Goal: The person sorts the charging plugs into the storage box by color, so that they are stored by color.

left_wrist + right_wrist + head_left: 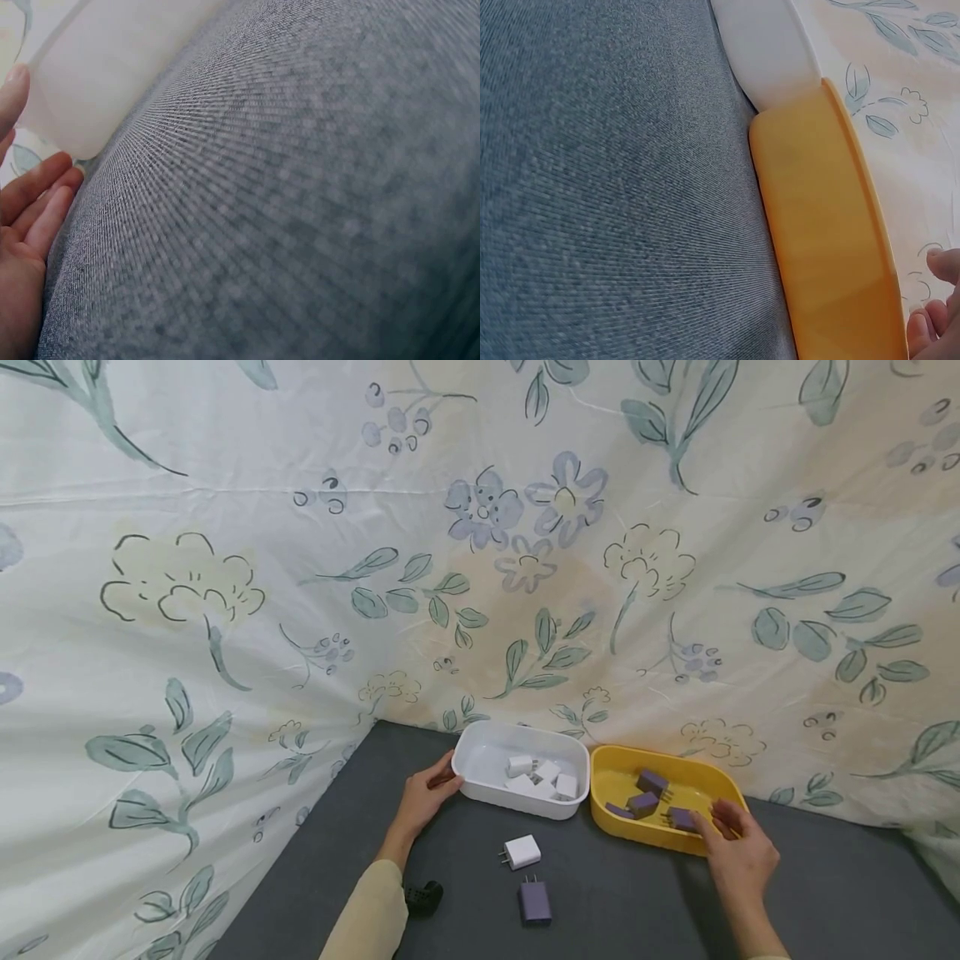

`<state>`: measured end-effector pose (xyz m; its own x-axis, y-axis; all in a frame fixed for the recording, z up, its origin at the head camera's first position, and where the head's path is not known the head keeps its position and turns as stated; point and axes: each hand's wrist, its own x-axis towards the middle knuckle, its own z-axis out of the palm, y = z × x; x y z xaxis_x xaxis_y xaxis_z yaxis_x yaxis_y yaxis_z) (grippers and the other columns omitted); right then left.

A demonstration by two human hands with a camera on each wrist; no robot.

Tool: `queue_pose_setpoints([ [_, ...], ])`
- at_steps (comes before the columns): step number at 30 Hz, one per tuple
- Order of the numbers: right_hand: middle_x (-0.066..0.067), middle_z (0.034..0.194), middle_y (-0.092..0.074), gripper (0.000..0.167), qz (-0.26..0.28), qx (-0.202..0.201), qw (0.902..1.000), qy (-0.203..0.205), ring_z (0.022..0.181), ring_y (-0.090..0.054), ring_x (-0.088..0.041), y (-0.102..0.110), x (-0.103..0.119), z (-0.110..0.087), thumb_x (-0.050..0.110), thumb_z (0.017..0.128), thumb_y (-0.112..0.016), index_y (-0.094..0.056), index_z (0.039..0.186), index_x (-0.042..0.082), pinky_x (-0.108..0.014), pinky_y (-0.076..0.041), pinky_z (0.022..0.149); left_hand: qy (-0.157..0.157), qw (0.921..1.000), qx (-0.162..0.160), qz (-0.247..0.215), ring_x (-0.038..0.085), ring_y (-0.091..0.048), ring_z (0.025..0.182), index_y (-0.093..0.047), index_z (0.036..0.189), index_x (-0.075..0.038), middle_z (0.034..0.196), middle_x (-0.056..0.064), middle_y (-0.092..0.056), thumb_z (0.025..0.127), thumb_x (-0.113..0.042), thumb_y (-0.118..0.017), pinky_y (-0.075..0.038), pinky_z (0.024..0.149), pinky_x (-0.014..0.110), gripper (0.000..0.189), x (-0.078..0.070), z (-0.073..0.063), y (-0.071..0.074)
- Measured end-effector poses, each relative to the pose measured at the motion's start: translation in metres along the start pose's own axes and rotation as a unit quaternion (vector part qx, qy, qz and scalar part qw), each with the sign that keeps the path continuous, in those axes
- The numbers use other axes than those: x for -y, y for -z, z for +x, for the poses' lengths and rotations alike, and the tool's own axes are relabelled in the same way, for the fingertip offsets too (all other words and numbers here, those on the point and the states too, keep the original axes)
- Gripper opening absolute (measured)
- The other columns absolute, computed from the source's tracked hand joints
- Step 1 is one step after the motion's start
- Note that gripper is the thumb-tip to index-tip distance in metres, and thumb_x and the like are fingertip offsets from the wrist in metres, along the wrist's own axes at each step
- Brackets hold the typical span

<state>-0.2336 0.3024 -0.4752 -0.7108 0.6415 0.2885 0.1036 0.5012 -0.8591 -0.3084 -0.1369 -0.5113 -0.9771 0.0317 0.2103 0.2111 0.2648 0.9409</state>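
My left hand (422,795) is at the left end of a white plastic bin (517,801), its fingertips right at the corner. In the left wrist view the fingers (46,196) lie relaxed beside the bin's wall. Several white charger plugs (546,771) lie inside that bin. My right hand (738,852) is over the right end of a yellow bin (645,837), thumb close to a purple charger plug (681,818) inside it. Loosely bent fingers (921,330) show at the yellow rim in the right wrist view, with nothing visible between them. More purple plugs (642,804) lie in the yellow bin.
On the dark table (615,910) in front of the bins lie a white charger plug (522,852) and a purple one (535,902). A black object (424,899) shows by the left sleeve (370,910). Floral cloth (525,593) hangs behind the table.
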Motion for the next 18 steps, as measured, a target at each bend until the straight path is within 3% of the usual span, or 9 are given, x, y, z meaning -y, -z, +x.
queue_pose_setpoints([
  [4,-0.020,0.122,-0.067,0.052,0.002,0.001,1.0000,0.001,0.078,-0.043,0.024,0.000,-0.001,0.000,0.027,0.083,-0.078,-0.063,0.127,0.003,0.004,-0.043,0.068,0.000,0.9999,0.013,0.001,0.030,-0.065,0.114,-0.048,0.144,-0.009,0.124,0.022,-0.066,0.090,-0.023,-0.071,-0.055,0.092,0.038,0.060,-0.016,-0.007,0.005],
  [9,-0.021,0.120,-0.067,0.052,0.005,-0.001,1.0000,0.008,0.077,-0.043,0.025,-0.002,-0.004,0.000,0.027,0.082,-0.078,-0.064,0.125,0.002,0.004,-0.042,0.068,-0.003,0.9999,0.010,-0.002,0.030,-0.065,0.113,-0.049,0.143,-0.009,0.124,0.022,-0.066,0.090,-0.023,-0.071,-0.055,0.093,0.041,0.059,-0.018,-0.008,0.005],
  [16,-0.021,0.118,-0.068,0.050,-0.003,0.004,0.9998,0.021,0.074,-0.041,0.027,-0.001,-0.003,-0.002,0.028,0.083,-0.078,-0.065,0.122,0.001,0.006,-0.039,0.065,0.001,0.9998,-0.020,-0.001,0.024,-0.066,0.113,-0.052,0.142,-0.022,0.122,0.012,-0.069,0.086,-0.034,-0.074,-0.055,0.094,0.038,0.061,0.019,0.007,-0.004],
  [18,-0.022,0.118,-0.068,0.050,0.002,0.007,0.9997,0.024,0.073,-0.041,0.028,0.000,-0.002,-0.003,0.027,0.082,-0.079,-0.065,0.122,0.000,0.006,-0.039,0.064,0.000,0.9998,-0.017,0.003,0.024,-0.066,0.113,-0.052,0.142,-0.021,0.123,0.012,-0.069,0.087,-0.035,-0.073,-0.055,0.094,0.039,0.061,0.019,0.007,-0.004],
])
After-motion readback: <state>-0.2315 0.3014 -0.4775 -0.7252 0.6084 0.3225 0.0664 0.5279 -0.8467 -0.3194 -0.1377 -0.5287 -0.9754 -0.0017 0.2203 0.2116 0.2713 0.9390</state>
